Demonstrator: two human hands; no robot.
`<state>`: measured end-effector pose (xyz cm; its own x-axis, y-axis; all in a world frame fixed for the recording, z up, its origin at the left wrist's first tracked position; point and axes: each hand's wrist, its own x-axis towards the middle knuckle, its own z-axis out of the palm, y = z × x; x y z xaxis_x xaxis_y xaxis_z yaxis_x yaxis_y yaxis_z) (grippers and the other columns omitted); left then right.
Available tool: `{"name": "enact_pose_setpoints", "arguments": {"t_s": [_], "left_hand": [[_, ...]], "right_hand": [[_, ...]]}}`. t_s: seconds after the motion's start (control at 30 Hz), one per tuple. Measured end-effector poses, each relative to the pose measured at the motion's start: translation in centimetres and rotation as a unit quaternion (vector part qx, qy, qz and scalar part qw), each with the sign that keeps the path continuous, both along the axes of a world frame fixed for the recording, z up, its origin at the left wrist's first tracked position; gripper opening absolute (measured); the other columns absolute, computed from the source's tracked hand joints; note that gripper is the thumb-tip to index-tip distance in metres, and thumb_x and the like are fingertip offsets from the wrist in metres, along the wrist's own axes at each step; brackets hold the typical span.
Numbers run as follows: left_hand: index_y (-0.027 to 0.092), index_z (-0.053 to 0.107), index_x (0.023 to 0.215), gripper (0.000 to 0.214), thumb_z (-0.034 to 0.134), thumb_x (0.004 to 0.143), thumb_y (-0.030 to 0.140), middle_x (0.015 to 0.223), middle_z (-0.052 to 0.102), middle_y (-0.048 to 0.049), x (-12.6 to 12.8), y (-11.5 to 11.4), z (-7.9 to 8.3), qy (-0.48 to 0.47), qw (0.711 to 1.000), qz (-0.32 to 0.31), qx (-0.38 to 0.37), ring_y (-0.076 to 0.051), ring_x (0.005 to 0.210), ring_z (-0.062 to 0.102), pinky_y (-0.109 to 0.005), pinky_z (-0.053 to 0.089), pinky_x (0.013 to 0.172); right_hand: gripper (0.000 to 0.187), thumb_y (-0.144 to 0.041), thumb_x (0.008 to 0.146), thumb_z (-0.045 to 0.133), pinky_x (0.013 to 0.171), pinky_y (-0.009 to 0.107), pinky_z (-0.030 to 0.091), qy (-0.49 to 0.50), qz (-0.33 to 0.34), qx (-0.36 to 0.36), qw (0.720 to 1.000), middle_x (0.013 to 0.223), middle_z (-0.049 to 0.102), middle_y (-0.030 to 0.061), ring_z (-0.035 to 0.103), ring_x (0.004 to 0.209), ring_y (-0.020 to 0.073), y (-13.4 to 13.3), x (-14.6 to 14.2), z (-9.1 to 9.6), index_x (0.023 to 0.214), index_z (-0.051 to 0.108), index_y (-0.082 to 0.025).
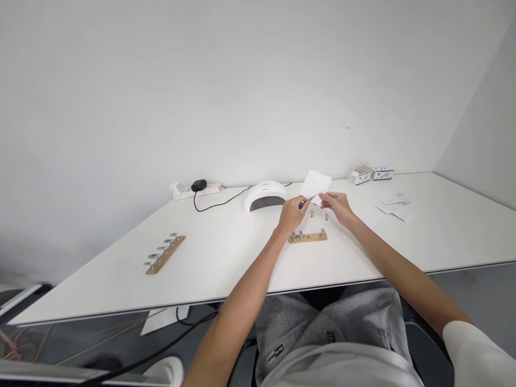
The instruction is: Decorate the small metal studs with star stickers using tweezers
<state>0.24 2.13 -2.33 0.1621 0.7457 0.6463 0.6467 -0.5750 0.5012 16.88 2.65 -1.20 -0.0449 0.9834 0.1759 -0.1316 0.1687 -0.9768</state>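
My left hand (292, 213) is closed in a pinch around a thin purple tool (306, 201) whose tip points at a small white card (315, 186). My right hand (337, 207) is closed on the lower edge of that card and holds it up above the table. Just below both hands lies a short wooden strip (308, 237) with metal bolts standing in it. Two loose small metal pieces (318, 215) sit on the table between the hands and the strip.
A white dome-shaped lamp (265, 196) stands behind the hands, its cord running to a power strip (196, 189). A second wooden strip with washers (165, 253) lies at the left. Small boxes (371, 174) and paper sheets (393, 206) lie at the right. The white table (226, 258) ends just before my lap.
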Motion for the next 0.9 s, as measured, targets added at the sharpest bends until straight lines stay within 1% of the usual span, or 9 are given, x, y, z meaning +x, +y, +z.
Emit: {"name": "enact_pose_setpoints", "arguments": {"t_s": [0.1, 0.3, 0.53, 0.67, 0.8, 0.9], "left_hand": [[0.017, 0.063, 0.071, 0.027, 0.048, 0.088, 0.033, 0.06, 0.058, 0.0003, 0.03, -0.12, 0.06, -0.001, 1.0, 0.0, 0.0, -0.01, 0.052, 0.042, -0.024, 0.032, 0.055], [0.017, 0.064, 0.074, 0.029, 0.047, 0.088, 0.034, 0.063, 0.06, -0.0007, 0.04, -0.08, 0.07, 0.001, 1.0, -0.003, -0.006, -0.01, 0.054, 0.043, -0.024, 0.033, 0.056], [0.017, 0.064, 0.073, 0.023, 0.051, 0.087, 0.03, 0.058, 0.056, 0.0021, -0.02, -0.1, 0.01, -0.014, 1.0, -0.013, 0.005, -0.009, 0.051, 0.043, -0.024, 0.033, 0.055], [0.018, 0.064, 0.074, 0.023, 0.051, 0.087, 0.03, 0.058, 0.056, 0.0025, -0.02, -0.19, 0.06, -0.016, 1.0, -0.013, 0.0, -0.009, 0.052, 0.043, -0.024, 0.033, 0.055], [0.017, 0.064, 0.072, 0.023, 0.051, 0.087, 0.031, 0.06, 0.058, 0.002, -0.03, -0.1, 0.08, -0.025, 1.0, -0.008, -0.01, -0.009, 0.053, 0.044, -0.024, 0.033, 0.055], [0.016, 0.064, 0.071, 0.024, 0.052, 0.086, 0.031, 0.061, 0.058, 0.0016, -0.07, 0.04, -0.02, -0.03, 1.0, -0.006, -0.008, -0.009, 0.053, 0.044, -0.024, 0.034, 0.056]], "right_hand": [[0.021, -0.033, 0.069, 0.071, 0.063, 0.024, 0.05, 0.004, 0.005, -0.001, 1.0, 0.063, 0.065, 0.0036, 0.058, 0.06, 0.0115, -0.17, 0.0, 0.16, 0.056, 0.065, -0.016], [0.021, -0.033, 0.067, 0.073, 0.062, 0.025, 0.05, 0.012, 0.01, -0.012, 1.0, 0.063, 0.066, 0.0038, 0.059, 0.061, 0.0123, -0.23, 0.01, 0.17, 0.059, 0.066, -0.016], [0.023, -0.037, 0.065, 0.076, 0.063, 0.027, 0.051, 0.021, 0.015, -0.019, 0.999, 0.064, 0.066, 0.0046, 0.058, 0.059, 0.0125, -0.08, 0.05, -0.01, 0.061, 0.067, -0.016], [0.024, -0.039, 0.064, 0.076, 0.063, 0.026, 0.052, 0.021, 0.017, -0.018, 0.999, 0.064, 0.067, 0.0049, 0.058, 0.06, 0.0127, 0.01, 0.03, -0.07, 0.064, 0.069, -0.016], [0.022, -0.037, 0.065, 0.075, 0.061, 0.025, 0.051, 0.007, -0.006, 0.002, 1.0, 0.065, 0.066, 0.0042, 0.058, 0.06, 0.0125, 0.12, -0.12, -0.03, 0.062, 0.069, -0.016], [0.021, -0.037, 0.065, 0.074, 0.06, 0.026, 0.051, -0.01, -0.022, 0.017, 1.0, 0.067, 0.068, 0.0052, 0.06, 0.064, 0.0143, 0.27, -0.22, -0.08, 0.061, 0.069, -0.017]]}}
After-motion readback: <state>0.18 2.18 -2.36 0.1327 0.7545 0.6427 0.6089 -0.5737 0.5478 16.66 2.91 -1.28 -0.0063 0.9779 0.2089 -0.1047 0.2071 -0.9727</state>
